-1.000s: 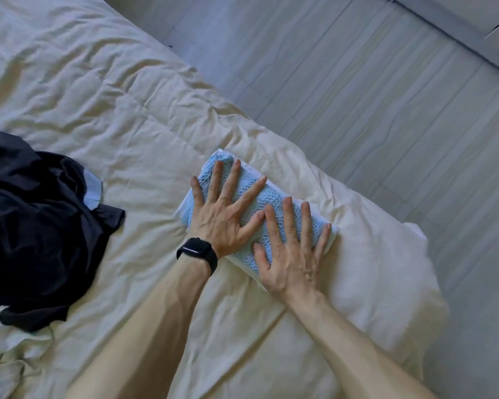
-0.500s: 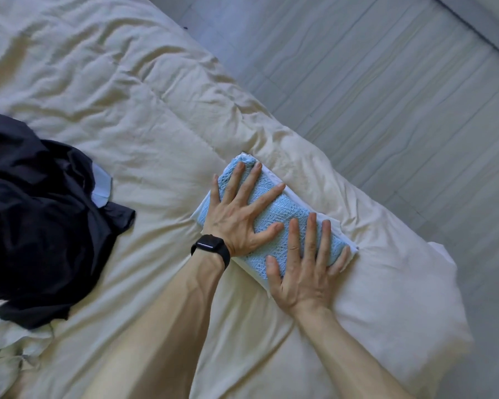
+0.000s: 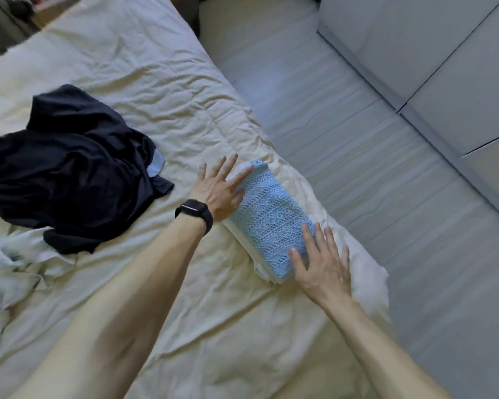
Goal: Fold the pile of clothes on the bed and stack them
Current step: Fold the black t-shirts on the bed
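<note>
Navy garments (image 3: 69, 174) heaped at left on cream bed (image 3: 156, 82); folded blue knit (image 3: 271, 223) near bed's right edge.
Left hand (image 3: 218, 191), black watch (image 3: 195, 213) at wrist, fingers straight and spread, touches knit's far end; right hand (image 3: 320, 269), fingers likewise apart, rests on near end.

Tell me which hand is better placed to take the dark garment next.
Left hand, probably: it touches the folded blue knit on the side nearer the dark garment; the right hand sits at the opposite end, farther away.
</note>
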